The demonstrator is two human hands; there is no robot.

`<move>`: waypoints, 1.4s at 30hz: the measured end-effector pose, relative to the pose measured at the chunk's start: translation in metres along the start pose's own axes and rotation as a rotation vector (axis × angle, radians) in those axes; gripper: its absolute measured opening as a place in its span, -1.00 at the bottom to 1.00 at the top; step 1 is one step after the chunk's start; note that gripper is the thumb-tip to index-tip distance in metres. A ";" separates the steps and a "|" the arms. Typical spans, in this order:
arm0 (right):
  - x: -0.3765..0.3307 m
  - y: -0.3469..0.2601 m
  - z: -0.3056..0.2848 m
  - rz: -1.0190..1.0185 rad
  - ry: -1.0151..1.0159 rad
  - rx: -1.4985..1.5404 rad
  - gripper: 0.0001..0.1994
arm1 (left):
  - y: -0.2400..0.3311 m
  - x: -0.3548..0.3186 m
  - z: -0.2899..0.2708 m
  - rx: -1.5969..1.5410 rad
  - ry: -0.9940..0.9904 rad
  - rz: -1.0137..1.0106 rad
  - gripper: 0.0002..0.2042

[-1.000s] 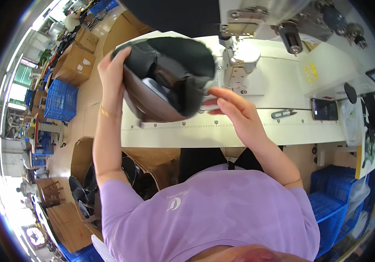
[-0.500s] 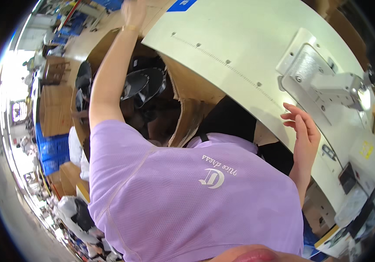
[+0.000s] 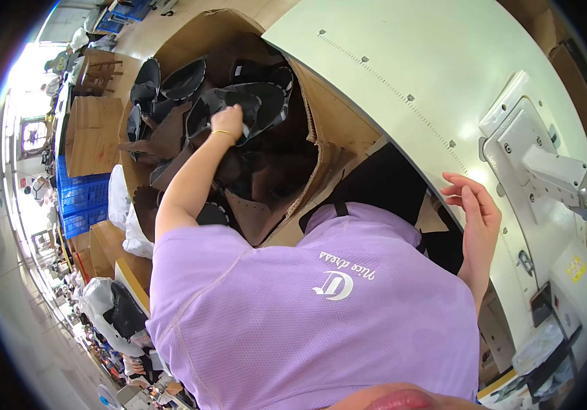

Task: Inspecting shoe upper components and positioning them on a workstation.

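Observation:
My left hand (image 3: 229, 123) reaches down into a large cardboard box (image 3: 314, 147), its fingers closed at a black shoe upper (image 3: 266, 102) with a pale, notched edge. Part of the fingertips is hidden against the dark material. Around it lie several more black shoe uppers (image 3: 184, 78) and brown leather-like pieces (image 3: 169, 133). On the other side, my right hand (image 3: 474, 208) hovers by the edge of the white worktable (image 3: 375, 34), holding nothing, fingers loosely bent and apart.
A white machine arm on a base plate (image 3: 512, 143) stands on the table at right, with a phone (image 3: 541, 301) nearer me. Left of the box are a closed carton (image 3: 94, 137), blue crates (image 3: 85, 198) and white plastic bags (image 3: 129, 219).
My left hand has come back from beyond the box's far side and down into it, onto a shoe upper. My right hand stays by the table edge. The view has shifted slightly.

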State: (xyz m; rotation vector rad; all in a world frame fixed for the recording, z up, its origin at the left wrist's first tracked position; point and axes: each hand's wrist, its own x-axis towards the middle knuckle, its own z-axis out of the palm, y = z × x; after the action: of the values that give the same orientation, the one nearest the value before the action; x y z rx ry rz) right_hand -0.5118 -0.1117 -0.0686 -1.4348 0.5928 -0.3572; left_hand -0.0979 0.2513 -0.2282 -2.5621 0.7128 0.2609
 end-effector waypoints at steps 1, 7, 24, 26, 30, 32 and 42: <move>0.003 -0.001 0.003 -0.003 -0.033 -0.001 -0.77 | -0.021 0.000 -0.007 -0.015 0.167 0.004 -0.84; 0.010 -0.012 0.018 -0.005 -0.123 0.006 -0.77 | -0.041 -0.035 -0.184 -0.179 0.939 -0.136 -0.80; 0.014 -0.023 -0.050 -0.311 0.240 0.376 -0.77 | 0.242 -0.054 -0.243 -1.723 -0.212 0.989 -0.62; 0.006 -0.021 -0.055 -0.308 0.189 0.456 -0.76 | 0.277 -0.083 -0.253 -2.125 -0.986 1.265 -0.49; -0.005 -0.025 -0.057 -0.290 0.364 0.368 -0.77 | 0.321 -0.139 -0.304 -2.075 -0.570 1.025 -0.73; -0.011 -0.030 -0.059 -0.406 0.468 0.262 -0.75 | 0.326 -0.145 -0.313 -2.068 -0.468 1.073 -0.75; -0.009 -0.060 -0.082 -0.308 0.329 0.536 -0.77 | 0.335 -0.138 -0.361 -1.544 0.161 1.290 -0.66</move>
State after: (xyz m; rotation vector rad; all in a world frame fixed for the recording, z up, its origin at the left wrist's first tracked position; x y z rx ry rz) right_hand -0.5590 -0.1808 -0.0103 -0.9482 0.4869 -0.9358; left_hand -0.3712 -0.1160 -0.0010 -2.6419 3.0724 1.4497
